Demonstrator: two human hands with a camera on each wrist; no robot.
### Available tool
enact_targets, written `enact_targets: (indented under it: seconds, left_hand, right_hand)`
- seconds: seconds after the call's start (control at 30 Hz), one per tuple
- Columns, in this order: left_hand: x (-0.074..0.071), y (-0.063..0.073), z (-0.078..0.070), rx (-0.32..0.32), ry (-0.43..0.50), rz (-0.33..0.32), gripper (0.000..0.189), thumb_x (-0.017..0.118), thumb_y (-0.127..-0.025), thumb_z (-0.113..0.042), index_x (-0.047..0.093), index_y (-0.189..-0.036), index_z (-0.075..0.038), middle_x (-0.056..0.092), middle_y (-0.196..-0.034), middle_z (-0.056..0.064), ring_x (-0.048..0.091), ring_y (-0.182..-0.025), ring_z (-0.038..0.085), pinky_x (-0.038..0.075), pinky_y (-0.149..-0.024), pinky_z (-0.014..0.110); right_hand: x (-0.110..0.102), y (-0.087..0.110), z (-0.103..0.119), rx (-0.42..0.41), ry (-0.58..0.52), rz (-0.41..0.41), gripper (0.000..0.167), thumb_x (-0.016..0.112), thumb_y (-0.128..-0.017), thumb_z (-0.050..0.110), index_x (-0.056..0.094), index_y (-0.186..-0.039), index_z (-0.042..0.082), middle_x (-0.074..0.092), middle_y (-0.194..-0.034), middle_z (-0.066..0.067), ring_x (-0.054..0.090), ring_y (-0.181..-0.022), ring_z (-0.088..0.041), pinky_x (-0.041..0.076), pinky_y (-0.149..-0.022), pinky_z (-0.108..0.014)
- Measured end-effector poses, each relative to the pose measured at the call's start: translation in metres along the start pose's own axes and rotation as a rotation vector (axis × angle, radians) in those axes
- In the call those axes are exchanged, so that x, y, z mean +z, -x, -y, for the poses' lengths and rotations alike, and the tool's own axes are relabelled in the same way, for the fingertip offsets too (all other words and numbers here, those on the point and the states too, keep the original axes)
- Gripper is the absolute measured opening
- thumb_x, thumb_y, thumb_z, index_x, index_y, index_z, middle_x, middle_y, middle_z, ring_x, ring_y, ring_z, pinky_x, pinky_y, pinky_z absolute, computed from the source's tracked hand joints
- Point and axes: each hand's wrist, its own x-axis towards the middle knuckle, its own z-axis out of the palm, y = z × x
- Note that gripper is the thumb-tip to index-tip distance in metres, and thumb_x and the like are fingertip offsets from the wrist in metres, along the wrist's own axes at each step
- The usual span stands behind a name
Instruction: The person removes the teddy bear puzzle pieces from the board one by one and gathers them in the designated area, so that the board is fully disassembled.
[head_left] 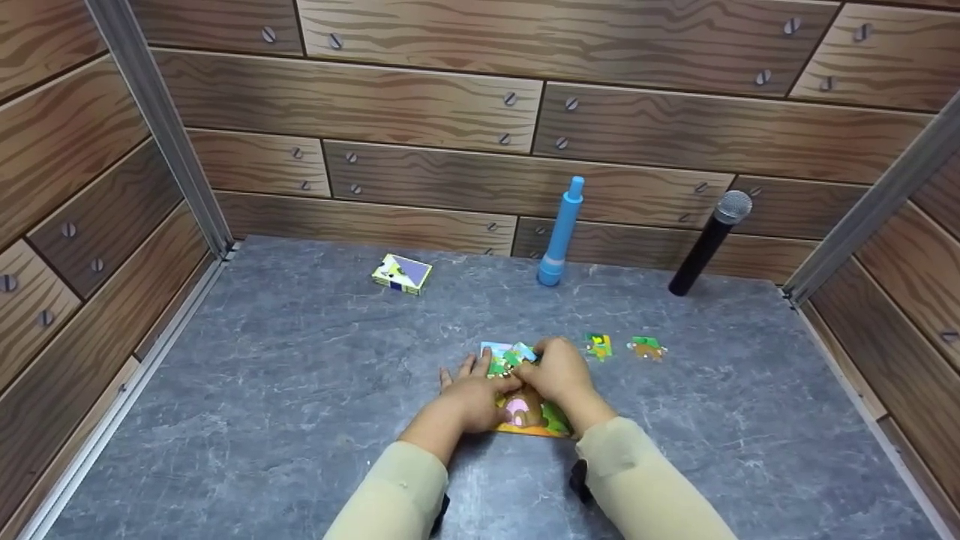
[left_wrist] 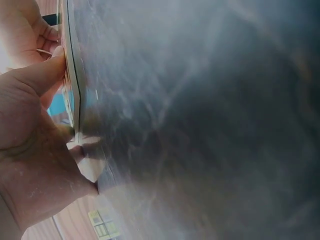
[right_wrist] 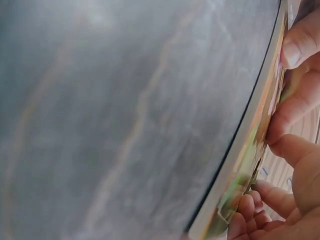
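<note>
A picture puzzle board (head_left: pixel 529 429) lies flat on the table in the head view, partly hidden under both hands. My left hand (head_left: pixel 471 399) rests along its left side with fingers extended, the thumb pressing on the picture. Over the upper right part of the board, my right hand (head_left: pixel 562 373) has its fingers curled and pinches a green puzzle piece (head_left: pixel 517 356), which sits askew on the picture. The left wrist view shows the board's edge (left_wrist: pixel 73 65) close beside the left thumb. From the right wrist, fingertips of both hands meet the board's surface (right_wrist: pixel 257 130).
Two loose puzzle pieces, one yellow and green (head_left: pixel 598 346) and one brown and green (head_left: pixel 646 347), lie right of the board. Farther back are a small card box (head_left: pixel 403 274), an upright blue tube-shaped object (head_left: pixel 561 232) and a black microphone (head_left: pixel 709 244). Wood-patterned walls (head_left: pixel 420 97) surround the grey table (head_left: pixel 300 360).
</note>
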Motion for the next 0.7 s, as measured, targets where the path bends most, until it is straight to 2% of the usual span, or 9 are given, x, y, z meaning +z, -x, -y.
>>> enact_targets:
  seconds: [0.13,0.3,0.43,0.57,0.7]
  left_hand:
    - [0.0,-0.001,-0.001,0.005,-0.018,0.002,0.056,0.074,-0.099,-0.039,0.059,-0.153,-0.039,0.013,-0.177,0.015,0.01,-0.161,0.04,0.005,-0.12,0.078]
    - [-0.001,-0.002,-0.001,0.003,-0.016,-0.002,0.055,0.075,-0.098,-0.04,0.061,-0.151,-0.037,0.012,-0.177,0.015,0.01,-0.162,0.04,0.004,-0.121,0.077]
    - [-0.001,-0.002,0.001,-0.005,-0.003,-0.005,0.054,0.075,-0.098,-0.039,0.063,-0.15,-0.035,0.013,-0.177,0.015,0.009,-0.162,0.039,0.003,-0.121,0.076]
    - [0.004,-0.006,0.005,0.0,0.01,-0.011,0.054,0.075,-0.097,-0.039,0.063,-0.15,-0.035,0.012,-0.177,0.015,0.008,-0.162,0.039,0.0,-0.121,0.077]
    - [0.004,-0.006,0.005,-0.004,0.004,-0.008,0.055,0.075,-0.098,-0.04,0.061,-0.151,-0.037,0.013,-0.177,0.014,0.008,-0.162,0.039,0.001,-0.121,0.077]
  right_hand:
    - [-0.002,-0.002,0.002,0.035,0.015,-0.004,0.043,0.085,-0.081,0.024,0.075,-0.109,-0.007,0.075,-0.107,-0.02,0.07,-0.099,-0.036,0.058,-0.089,-0.052]
    - [-0.001,-0.002,0.004,0.032,0.07,-0.02,0.04,0.082,-0.078,0.024,0.077,-0.106,-0.004,0.076,-0.102,-0.016,0.071,-0.093,-0.033,0.059,-0.085,-0.052]
    - [0.0,-0.002,0.01,-0.006,0.194,-0.002,0.028,0.079,-0.077,0.027,0.076,-0.089,0.002,0.073,-0.093,-0.013,0.069,-0.082,-0.031,0.059,-0.075,-0.053]
    - [-0.001,-0.002,0.016,-0.029,0.32,0.031,0.028,0.079,-0.08,0.032,0.071,-0.079,0.005,0.069,-0.09,-0.015,0.068,-0.078,-0.033,0.059,-0.071,-0.054]
    - [-0.007,-0.002,0.018,0.02,0.278,0.069,0.031,0.083,-0.079,0.035,0.068,-0.076,0.008,0.068,-0.084,-0.011,0.064,-0.073,-0.028,0.058,-0.067,-0.049]
